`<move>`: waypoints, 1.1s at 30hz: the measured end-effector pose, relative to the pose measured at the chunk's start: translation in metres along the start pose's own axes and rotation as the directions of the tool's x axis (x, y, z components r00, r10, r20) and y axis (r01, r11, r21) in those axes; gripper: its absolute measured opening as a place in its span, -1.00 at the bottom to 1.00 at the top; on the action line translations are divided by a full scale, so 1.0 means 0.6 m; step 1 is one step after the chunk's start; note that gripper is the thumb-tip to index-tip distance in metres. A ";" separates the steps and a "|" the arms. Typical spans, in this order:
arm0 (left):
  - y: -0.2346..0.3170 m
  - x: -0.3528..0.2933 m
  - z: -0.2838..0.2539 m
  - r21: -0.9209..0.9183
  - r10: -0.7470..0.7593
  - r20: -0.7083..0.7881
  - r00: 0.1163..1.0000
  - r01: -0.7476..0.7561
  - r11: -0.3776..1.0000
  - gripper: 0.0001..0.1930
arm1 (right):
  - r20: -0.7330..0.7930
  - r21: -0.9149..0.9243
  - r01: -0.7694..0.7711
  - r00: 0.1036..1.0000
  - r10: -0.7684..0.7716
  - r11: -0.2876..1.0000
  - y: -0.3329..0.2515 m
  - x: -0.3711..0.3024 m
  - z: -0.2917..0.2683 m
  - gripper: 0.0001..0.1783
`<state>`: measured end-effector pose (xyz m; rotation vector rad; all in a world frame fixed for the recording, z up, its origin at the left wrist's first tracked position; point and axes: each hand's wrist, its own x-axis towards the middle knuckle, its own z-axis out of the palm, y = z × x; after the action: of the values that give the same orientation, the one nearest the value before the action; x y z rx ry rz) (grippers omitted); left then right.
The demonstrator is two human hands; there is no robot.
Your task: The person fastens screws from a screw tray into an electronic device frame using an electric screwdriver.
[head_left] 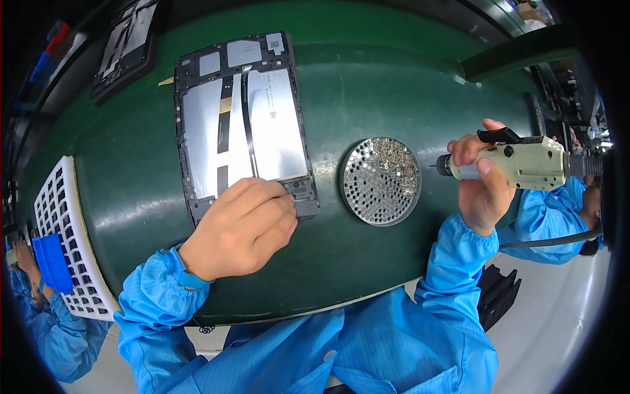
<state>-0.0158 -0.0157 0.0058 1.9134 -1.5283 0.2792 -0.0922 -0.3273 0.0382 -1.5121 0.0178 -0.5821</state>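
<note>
Opened tablet lies on the table, left of centre in the frame, its long axis approx. up-down, top end leaning slightly left; left hand is the nearer one, fingers bunched together at the tablet's lower end; whether they pinch sth. there, I cannot tell; right hand, at right of frame, is wrapped around an electric screwdriver, bit pointing left; from this hand the tablet lies leftward, w/ the round screw tray in between.
</note>
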 end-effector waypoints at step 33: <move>0.024 0.018 0.012 0.050 -0.223 0.224 0.949 0.217 0.975 -0.67 | 0.272 0.176 0.069 0.955 -0.116 0.982 0.000 -0.024 0.085 -0.62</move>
<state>-0.0279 -0.0298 0.0114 2.1754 -1.4397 -0.0224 -0.0862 -0.2744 0.0374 -1.4274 -0.3165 -0.4268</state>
